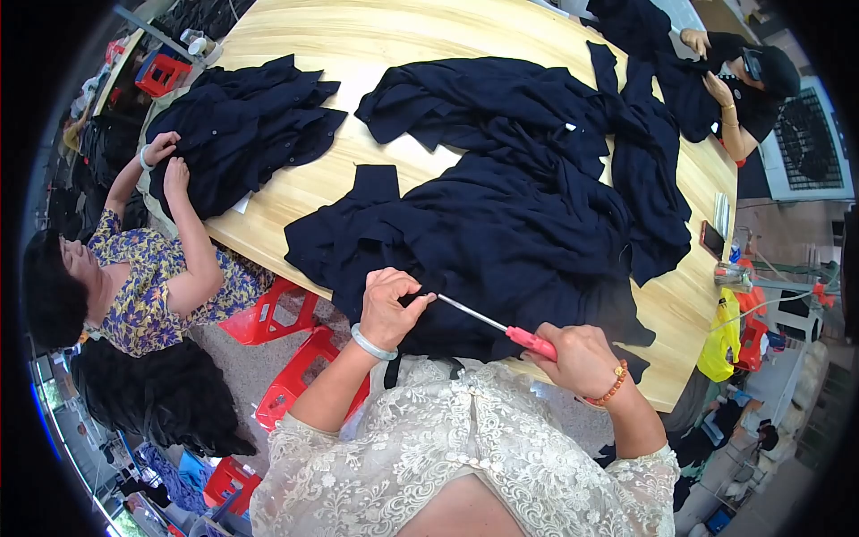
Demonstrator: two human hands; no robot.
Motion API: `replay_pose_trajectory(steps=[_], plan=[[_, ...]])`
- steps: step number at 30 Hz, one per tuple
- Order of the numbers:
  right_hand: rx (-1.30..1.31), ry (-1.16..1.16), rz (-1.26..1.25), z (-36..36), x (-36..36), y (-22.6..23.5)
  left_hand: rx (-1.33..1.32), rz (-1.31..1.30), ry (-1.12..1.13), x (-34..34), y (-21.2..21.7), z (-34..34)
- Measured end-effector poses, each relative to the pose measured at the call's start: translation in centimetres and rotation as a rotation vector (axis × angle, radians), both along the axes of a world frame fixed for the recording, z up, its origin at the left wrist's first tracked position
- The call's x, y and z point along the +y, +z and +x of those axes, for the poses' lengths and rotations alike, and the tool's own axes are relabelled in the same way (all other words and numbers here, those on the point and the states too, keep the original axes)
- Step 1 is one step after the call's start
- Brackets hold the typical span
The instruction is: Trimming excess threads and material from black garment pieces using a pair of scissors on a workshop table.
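Observation:
My right hand point(580, 362) is wrapped round the red handle of a screwdriver-like tool point(474, 313) with a long thin metal shaft. The shaft points left, and its tip reaches the fingers of my left hand point(389, 304). Those fingers are pinched together on an edge of a navy garment point(501, 237), right by the tip; what exactly the tip touches is too small to make out. This garment lies heaped in folds on the table in front of me, its lower edge hanging toward my lap.
More navy garments point(474, 94) spread over the pale wooden table point(295, 36). A co-worker at the left handles a buttoned garment point(242, 134); another at the far right holds dark cloth point(684, 89). A phone point(712, 240) lies at the right edge. Red stools point(304, 376) stand at the left.

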State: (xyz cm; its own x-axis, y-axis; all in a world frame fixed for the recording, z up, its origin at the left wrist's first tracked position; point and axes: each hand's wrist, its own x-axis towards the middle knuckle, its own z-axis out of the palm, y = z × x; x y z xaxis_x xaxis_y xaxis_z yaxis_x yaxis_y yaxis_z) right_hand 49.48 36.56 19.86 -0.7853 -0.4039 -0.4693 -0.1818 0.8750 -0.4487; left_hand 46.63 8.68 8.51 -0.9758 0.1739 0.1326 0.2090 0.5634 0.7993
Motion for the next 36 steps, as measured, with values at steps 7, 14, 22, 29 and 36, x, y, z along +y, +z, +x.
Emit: replay_pose_trajectory(steps=[7, 14, 22, 29, 36], plan=[[-0.025, -0.013, -0.028, 0.0, -0.1, -0.3, -0.077, 0.039, 0.001, -0.3, 0.1, -0.4], [-0.104, 0.065, -0.260, 0.8, -1.9, -4.8, -0.037, 0.391, 0.060, -2.6, 6.4, -3.9], [0.130, -0.346, 0.167, -9.1, 1.4, -5.8, 0.326, 0.587, 0.165, -7.5, 16.3, -12.2], [0.876, -0.197, 0.205, -20.1, 6.3, -1.2, 0.423, 0.525, 0.288, -7.4, 11.9, -22.9], [0.257, -0.618, -0.151, -10.9, 4.0, -6.0, 0.181, -0.056, -0.259, -1.7, 2.8, -7.2]])
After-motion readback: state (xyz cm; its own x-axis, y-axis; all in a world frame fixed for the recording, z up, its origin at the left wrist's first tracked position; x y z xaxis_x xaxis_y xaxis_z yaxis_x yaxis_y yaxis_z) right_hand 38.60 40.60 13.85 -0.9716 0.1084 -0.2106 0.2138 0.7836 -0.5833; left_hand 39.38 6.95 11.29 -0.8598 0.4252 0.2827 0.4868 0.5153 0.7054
